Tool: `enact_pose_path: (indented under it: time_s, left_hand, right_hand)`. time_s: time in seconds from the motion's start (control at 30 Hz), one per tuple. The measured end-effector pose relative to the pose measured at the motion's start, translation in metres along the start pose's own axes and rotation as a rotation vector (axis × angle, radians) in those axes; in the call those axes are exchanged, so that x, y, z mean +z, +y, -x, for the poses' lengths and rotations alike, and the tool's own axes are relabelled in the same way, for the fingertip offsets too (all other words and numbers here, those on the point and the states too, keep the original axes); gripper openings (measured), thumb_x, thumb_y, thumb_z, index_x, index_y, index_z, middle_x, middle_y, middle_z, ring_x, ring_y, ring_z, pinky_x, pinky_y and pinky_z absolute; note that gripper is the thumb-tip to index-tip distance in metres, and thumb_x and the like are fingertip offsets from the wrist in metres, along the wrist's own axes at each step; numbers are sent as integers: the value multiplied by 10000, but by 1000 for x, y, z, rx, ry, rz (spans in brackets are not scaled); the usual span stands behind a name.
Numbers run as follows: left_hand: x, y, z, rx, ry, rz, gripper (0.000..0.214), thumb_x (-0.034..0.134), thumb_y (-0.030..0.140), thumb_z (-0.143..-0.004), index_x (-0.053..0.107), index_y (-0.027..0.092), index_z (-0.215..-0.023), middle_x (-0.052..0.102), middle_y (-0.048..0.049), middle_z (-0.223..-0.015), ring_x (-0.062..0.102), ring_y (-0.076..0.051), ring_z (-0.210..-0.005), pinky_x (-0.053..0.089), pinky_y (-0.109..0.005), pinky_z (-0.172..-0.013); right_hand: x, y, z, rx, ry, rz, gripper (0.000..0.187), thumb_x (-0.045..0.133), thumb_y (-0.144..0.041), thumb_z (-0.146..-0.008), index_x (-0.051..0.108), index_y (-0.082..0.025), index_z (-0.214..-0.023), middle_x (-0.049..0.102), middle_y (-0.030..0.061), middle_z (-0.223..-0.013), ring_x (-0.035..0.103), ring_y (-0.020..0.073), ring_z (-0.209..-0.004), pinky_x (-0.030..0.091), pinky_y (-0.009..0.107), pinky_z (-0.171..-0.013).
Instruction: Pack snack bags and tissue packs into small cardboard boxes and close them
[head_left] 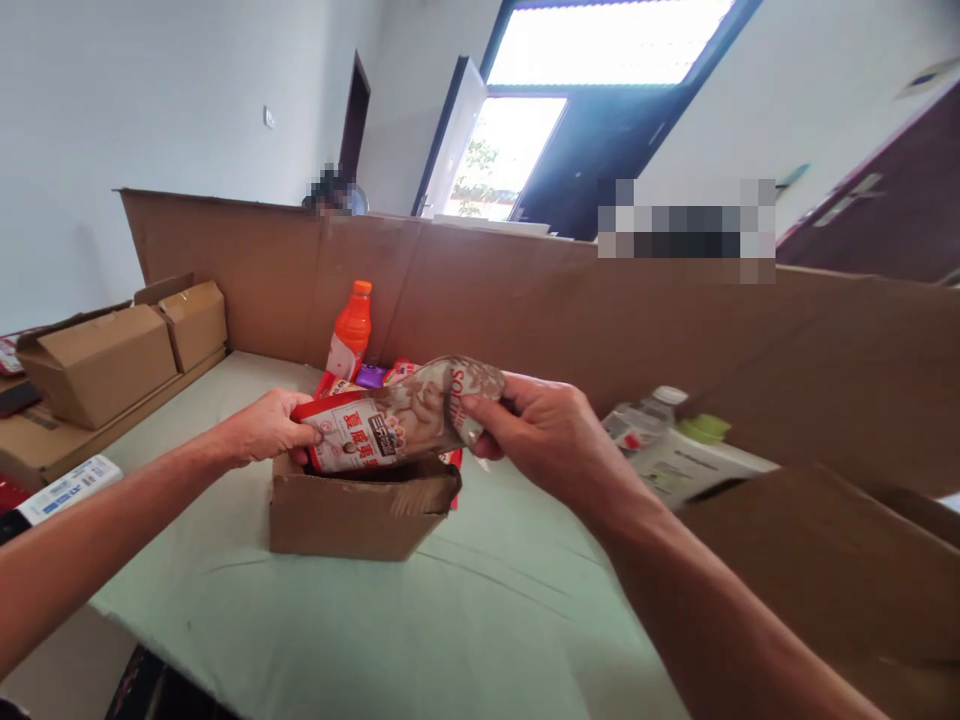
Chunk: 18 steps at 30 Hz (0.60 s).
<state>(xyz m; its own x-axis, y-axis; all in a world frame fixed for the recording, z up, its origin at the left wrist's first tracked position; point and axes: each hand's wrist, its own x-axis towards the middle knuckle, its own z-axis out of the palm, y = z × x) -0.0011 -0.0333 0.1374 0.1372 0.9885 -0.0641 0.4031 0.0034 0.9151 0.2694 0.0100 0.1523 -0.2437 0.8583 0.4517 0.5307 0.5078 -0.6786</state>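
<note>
Both hands grip a printed snack bag (409, 415), brown and white with a red end and Chinese lettering. It is stretched sideways above a small open cardboard box (337, 515). My left hand (274, 430) pinches the red end, near the box's left edge. On the other end, my right hand (544, 420) has its thumb on top and fingers folded beneath. Behind the bag stand an orange bottle (351, 330) and a purple package (371, 376), with red packets beside them. The bag hides most of the box's inside.
Green cloth (510, 600) covers the table, with a tall cardboard wall (480, 280) along its back. Closed cartons (112, 360) stand at left, near a white box (71, 490). At right are a clear plastic bottle (652, 410), a green-topped item (703, 429) and a large carton (817, 570).
</note>
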Motion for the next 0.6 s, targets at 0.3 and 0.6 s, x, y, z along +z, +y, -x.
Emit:
enact_pose_path:
  time_s: [0.3,0.6]
  left_hand:
    - [-42,0,0,-26,-137,-282,176,688,318,-712,705,155,-775,592,29,-592,430,-83,-455,324,-203,-402]
    - [-46,0,1,9,-24,-280,332,623,456,-803,719,156,-908,547,44,-528,394,-75,-410,243,-219,-427]
  right_hand:
    - [20,-5,-21,138,-201,-291,205,612,-389,-658,603,-184,-666,574,-19,-467,525,112,-385,398,222,-398]
    - [22,6,-24,275,-233,-545,227,709,-345,-613,627,-155,-706,624,7,-518,542,110,-375,457,225,-384]
